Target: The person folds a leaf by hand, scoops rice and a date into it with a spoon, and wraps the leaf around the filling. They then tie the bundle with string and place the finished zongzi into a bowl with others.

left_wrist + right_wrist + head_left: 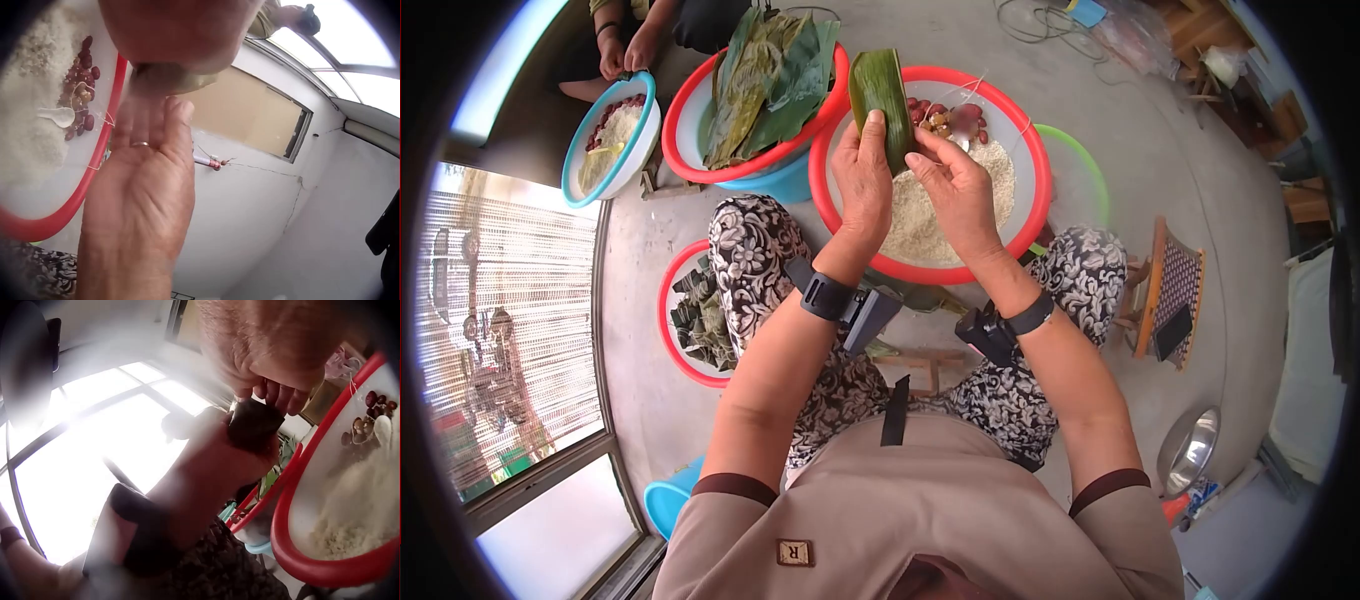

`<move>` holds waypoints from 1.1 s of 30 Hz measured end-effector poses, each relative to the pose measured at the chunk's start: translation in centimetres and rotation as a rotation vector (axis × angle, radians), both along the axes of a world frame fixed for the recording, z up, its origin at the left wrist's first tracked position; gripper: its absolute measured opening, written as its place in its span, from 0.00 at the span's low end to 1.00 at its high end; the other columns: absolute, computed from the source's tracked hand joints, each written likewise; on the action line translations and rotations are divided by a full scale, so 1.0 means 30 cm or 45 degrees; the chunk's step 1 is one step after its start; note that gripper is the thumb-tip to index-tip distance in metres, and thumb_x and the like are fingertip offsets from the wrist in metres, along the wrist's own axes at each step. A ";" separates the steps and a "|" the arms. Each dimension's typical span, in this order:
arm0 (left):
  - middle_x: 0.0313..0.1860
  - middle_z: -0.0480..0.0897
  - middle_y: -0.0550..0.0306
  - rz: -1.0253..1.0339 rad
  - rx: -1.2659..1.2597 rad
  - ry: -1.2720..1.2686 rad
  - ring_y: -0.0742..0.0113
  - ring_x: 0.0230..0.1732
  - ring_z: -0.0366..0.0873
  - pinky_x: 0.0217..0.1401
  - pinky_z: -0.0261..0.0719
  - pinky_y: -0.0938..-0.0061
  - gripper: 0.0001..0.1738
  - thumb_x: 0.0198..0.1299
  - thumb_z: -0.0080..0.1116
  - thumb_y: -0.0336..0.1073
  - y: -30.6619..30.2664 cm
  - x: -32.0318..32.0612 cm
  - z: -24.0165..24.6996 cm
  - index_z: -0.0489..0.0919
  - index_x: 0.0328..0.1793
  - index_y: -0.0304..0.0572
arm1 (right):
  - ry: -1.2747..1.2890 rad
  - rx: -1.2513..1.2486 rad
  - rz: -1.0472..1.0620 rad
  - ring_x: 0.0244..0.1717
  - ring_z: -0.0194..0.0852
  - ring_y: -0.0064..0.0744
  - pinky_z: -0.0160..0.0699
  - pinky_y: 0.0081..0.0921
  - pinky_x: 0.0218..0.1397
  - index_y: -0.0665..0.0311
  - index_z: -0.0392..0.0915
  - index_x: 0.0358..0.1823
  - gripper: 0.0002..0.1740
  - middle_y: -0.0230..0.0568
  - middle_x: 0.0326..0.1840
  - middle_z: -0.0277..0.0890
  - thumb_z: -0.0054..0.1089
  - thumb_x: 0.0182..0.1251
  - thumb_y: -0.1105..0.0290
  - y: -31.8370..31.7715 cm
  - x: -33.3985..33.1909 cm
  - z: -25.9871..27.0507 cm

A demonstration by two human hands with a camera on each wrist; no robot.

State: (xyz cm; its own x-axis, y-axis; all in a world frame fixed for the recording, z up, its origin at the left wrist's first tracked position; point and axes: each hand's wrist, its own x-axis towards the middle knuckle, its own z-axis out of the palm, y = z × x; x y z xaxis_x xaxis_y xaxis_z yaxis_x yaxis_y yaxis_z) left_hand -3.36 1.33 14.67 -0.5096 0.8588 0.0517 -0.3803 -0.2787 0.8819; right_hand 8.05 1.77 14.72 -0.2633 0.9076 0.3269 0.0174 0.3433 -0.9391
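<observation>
A long green leaf (880, 95) stands upright over a red-rimmed basin (1035, 215) of white rice (915, 215) with red dates (945, 115) and a white spoon (59, 115). My left hand (862, 185) grips the leaf's lower part, thumb up along it. My right hand (957, 190) pinches the same leaf from the right with its fingertips. In the right wrist view the leaf (253, 425) looks dark between both hands. The left wrist view shows my right hand's (140, 206) palm and a ring.
A second red basin (690, 110) at the back holds more green leaves. A blue bowl (640, 125) of rice and beans sits by another person's hands. A red basin (665, 310) of wrapped parcels lies left of my knee. A small stool (1165, 290) and metal bowl (1190, 450) stand right.
</observation>
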 end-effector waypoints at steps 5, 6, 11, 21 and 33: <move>0.38 0.80 0.51 0.178 0.017 0.529 0.66 0.38 0.77 0.44 0.74 0.71 0.19 0.73 0.48 0.45 0.028 0.009 -0.063 0.81 0.49 0.35 | 0.187 -0.177 0.063 0.46 0.80 0.22 0.80 0.21 0.49 0.73 0.75 0.59 0.21 0.41 0.49 0.82 0.63 0.66 0.74 0.002 0.000 0.002; 0.38 0.80 0.51 0.171 0.019 0.529 0.66 0.38 0.77 0.44 0.74 0.71 0.19 0.73 0.48 0.45 0.028 0.015 -0.058 0.81 0.49 0.35 | 0.240 -0.194 0.060 0.47 0.80 0.22 0.79 0.21 0.50 0.73 0.75 0.59 0.21 0.40 0.49 0.82 0.63 0.66 0.75 0.005 -0.001 -0.001; 0.39 0.78 0.50 0.185 0.012 0.620 0.61 0.42 0.75 0.46 0.72 0.68 0.20 0.74 0.47 0.46 0.004 0.033 -0.044 0.80 0.50 0.36 | 0.271 -0.228 0.059 0.49 0.79 0.23 0.79 0.21 0.53 0.73 0.74 0.60 0.22 0.41 0.50 0.82 0.63 0.65 0.77 0.005 0.003 -0.006; 0.41 0.81 0.61 0.186 0.044 0.673 0.77 0.41 0.75 0.46 0.74 0.79 0.19 0.75 0.47 0.45 0.004 0.026 -0.063 0.79 0.54 0.35 | 0.330 -0.322 0.246 0.54 0.77 0.24 0.76 0.22 0.59 0.74 0.72 0.61 0.22 0.41 0.53 0.80 0.61 0.65 0.79 0.019 0.035 0.007; 0.40 0.82 0.60 0.180 0.097 0.574 0.76 0.40 0.76 0.45 0.74 0.79 0.21 0.75 0.42 0.47 -0.017 0.047 -0.034 0.78 0.52 0.37 | 0.323 -0.337 0.331 0.53 0.77 0.22 0.74 0.21 0.58 0.73 0.74 0.59 0.20 0.38 0.53 0.80 0.61 0.66 0.76 0.016 0.046 0.024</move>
